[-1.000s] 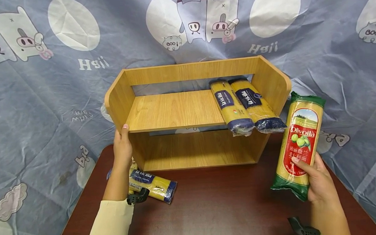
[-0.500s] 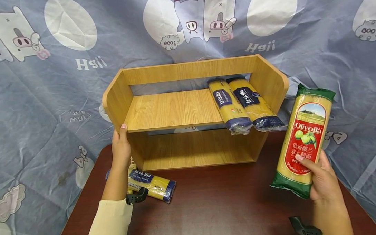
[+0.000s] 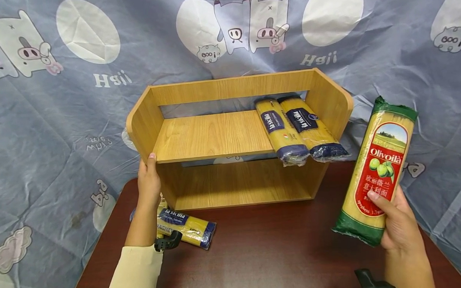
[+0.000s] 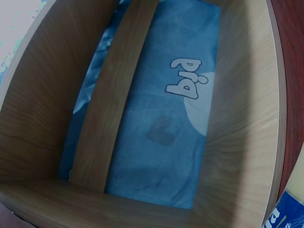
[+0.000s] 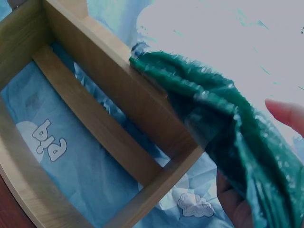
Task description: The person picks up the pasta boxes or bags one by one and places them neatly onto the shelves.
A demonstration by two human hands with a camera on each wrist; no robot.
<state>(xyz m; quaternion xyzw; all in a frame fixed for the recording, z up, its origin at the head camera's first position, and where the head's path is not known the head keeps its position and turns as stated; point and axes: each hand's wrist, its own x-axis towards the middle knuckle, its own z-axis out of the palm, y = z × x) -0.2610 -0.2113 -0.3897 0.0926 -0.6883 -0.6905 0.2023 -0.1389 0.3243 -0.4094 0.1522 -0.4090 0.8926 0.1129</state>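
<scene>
My right hand grips a green-ended packet of spaghetti by its lower part, thumb across the red label. It is held up to the right of the wooden shelf; its green crinkled end fills much of the right wrist view. With my left hand I hold the shelf's left side panel, thumb on the front edge at the upper board and the other fingers mostly hidden. Two yellow spaghetti packets with dark blue labels, one beside the other, lie at the right end of the upper board.
Another blue-labelled spaghetti packet lies on the dark red table at the left, partly behind my left forearm, with more packaging showing beside it. A blue-grey patterned cloth hangs behind the shelf.
My right hand has moved slightly right with the green-ended spaghetti packet, which has turned its label more toward me and leans further right. My left hand stays on the shelf.
</scene>
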